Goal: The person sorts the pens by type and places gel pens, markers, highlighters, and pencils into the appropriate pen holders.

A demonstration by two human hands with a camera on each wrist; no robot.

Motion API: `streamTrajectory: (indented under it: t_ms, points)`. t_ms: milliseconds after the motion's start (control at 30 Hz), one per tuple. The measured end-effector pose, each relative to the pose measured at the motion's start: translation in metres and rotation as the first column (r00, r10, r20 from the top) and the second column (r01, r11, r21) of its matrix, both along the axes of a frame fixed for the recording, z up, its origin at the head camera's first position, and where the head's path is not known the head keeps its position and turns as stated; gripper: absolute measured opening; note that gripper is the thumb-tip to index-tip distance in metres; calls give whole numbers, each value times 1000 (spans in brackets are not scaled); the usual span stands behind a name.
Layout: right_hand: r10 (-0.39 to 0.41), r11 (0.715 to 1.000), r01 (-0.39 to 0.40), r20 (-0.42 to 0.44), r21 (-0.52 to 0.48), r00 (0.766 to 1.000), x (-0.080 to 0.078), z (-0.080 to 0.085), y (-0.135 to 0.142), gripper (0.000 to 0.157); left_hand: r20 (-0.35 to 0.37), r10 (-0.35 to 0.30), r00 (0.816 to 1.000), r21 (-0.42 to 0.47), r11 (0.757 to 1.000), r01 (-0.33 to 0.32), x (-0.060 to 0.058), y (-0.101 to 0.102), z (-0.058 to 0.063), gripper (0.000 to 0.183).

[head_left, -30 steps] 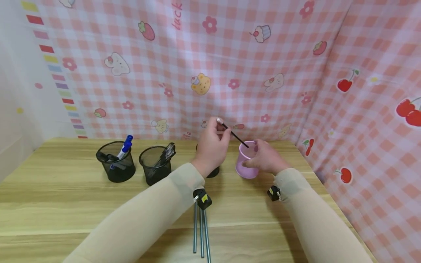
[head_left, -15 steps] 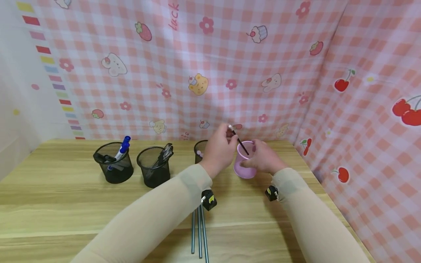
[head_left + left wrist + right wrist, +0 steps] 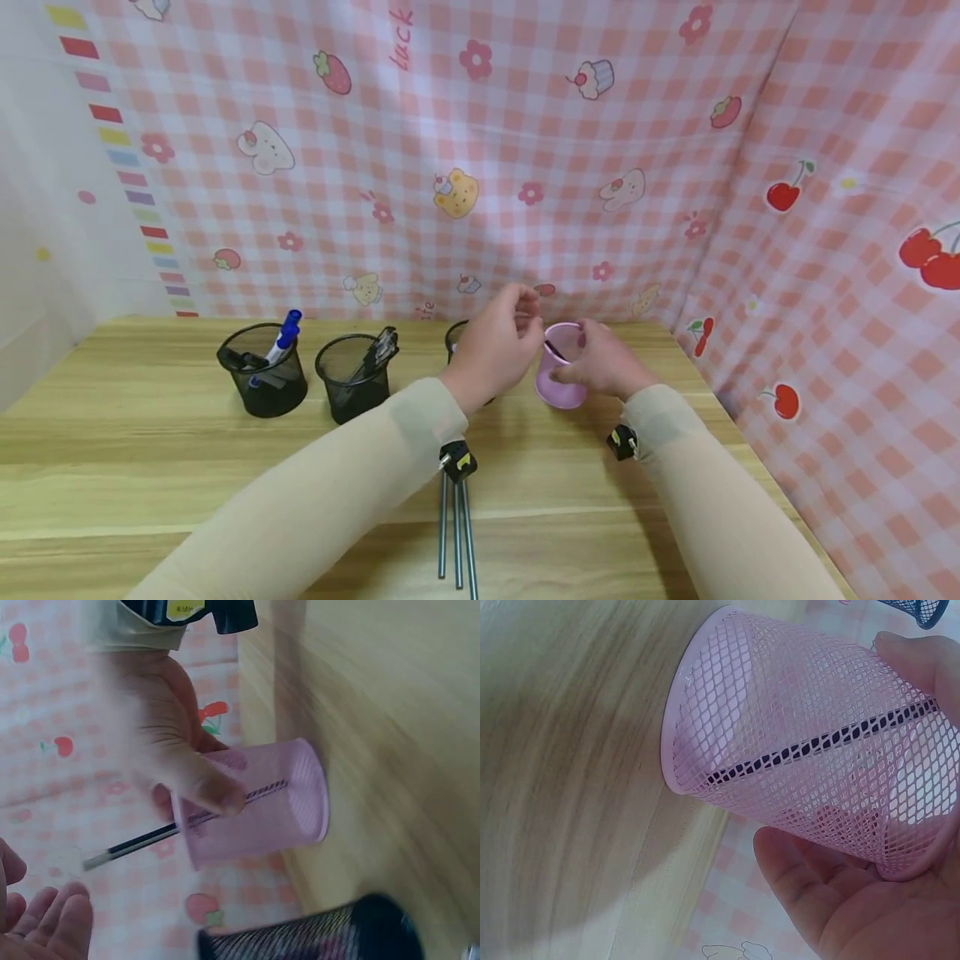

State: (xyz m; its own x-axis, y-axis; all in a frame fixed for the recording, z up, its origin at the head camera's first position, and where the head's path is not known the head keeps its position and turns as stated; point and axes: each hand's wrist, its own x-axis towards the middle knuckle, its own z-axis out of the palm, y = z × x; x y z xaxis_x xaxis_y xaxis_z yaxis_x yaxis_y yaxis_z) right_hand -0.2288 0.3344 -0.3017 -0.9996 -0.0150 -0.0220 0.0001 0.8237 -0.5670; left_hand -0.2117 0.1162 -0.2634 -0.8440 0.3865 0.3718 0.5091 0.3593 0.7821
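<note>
My right hand grips the rim and side of a pink mesh pen holder, which stands upright on the table. Inside it leans a black pencil, its pale end sticking out over the rim; through the mesh, in the right wrist view, the lower end reaches the base. My left hand hangs just left of the holder, fingers loosely bent and holding nothing. In the left wrist view its fingertips are a little apart from the pencil's pale end. A black mesh pen holder is partly hidden behind this hand.
Two more black mesh holders stand to the left: one with blue-capped markers, one with dark pens. Several thin metal rods lie on the wooden table below the left forearm. A checked cloth hangs behind and at the right.
The left hand lowered the black pencil into the pink pen holder and let go of it. The right hand keeps its grip on the holder.
</note>
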Motion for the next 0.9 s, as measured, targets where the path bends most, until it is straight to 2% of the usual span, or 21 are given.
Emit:
streamTrajectory:
  t_ms: [67,133,233,300,400,500,567,733,833,900]
  points:
    - [3,1000,-3,2,-1,1000,0,0,0,91,-45,-13,999,-49,999,11,5,-8,5,27]
    - [0,1000,0,3,2,1000,0,-1,1,91,-83,-32,996,-138,990,20,10,-18,9,24]
    - [-4,1000,4,-2,8,1000,0,-1,1,91,-87,-56,995,-322,946,25,17,-33,11,17]
    - [-5,1000,6,-6,15,1000,0,-1,1,92,-65,-64,996,-446,895,28,21,-43,9,15]
    - [-4,1000,4,-8,18,1000,0,-1,0,92,-30,-53,998,-606,795,23,25,-57,-1,22]
    - [-2,1000,2,-5,11,1000,0,0,0,92,23,-37,999,-716,697,42,28,-69,-14,34]
    - [-2,1000,2,-4,7,1000,0,0,0,92,66,-26,997,-751,656,67,29,-76,-23,41]
    - [-1,1000,1,6,9,1000,0,-1,0,91,137,-21,990,-778,617,121,30,-85,-40,51]
    - [0,1000,0,7,8,1000,0,-1,0,92,151,-28,988,-787,602,137,29,-86,-49,47]
    - [0,1000,0,6,5,1000,0,-1,0,93,162,-25,987,-785,603,144,29,-87,-53,43]
